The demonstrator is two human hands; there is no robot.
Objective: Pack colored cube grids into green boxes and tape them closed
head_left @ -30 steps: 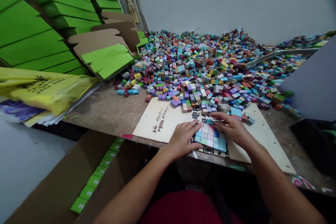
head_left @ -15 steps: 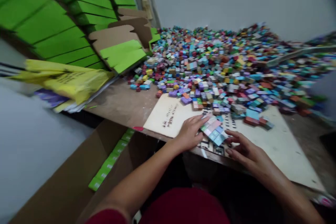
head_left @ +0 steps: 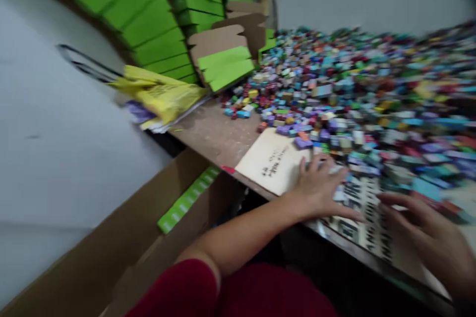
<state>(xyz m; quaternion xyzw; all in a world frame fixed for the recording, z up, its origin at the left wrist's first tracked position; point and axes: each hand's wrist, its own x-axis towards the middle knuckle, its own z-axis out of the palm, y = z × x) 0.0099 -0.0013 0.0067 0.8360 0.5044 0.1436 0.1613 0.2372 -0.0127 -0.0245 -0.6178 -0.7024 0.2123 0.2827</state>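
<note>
My left hand [head_left: 320, 188] is spread, palm down, at the near edge of a heap of small colourful boxes [head_left: 327, 91]. Pale and light blue bits show by its fingers, but what lies beneath the palm is hidden. Under both hands is a cream board [head_left: 256, 168] with black printed lettering. My right hand [head_left: 427, 237] hovers over the board's right part, thumb and fingers apart and curved, with nothing visible between them. Motion smears the right side of the view.
Stacks of green boxes [head_left: 156, 34] rise at the back left. An open green-and-brown carton [head_left: 225, 67] leans beside the heap. Yellow plastic bags [head_left: 163, 96] hang over the table's left edge. Below stands a large brown cardboard box [head_left: 122, 228] holding a green row [head_left: 188, 200].
The view has swung left. My left hand has opened out and shifted toward the heap; the grid of small boxes it was touching is no longer plainly visible. The right hand stays apart.
</note>
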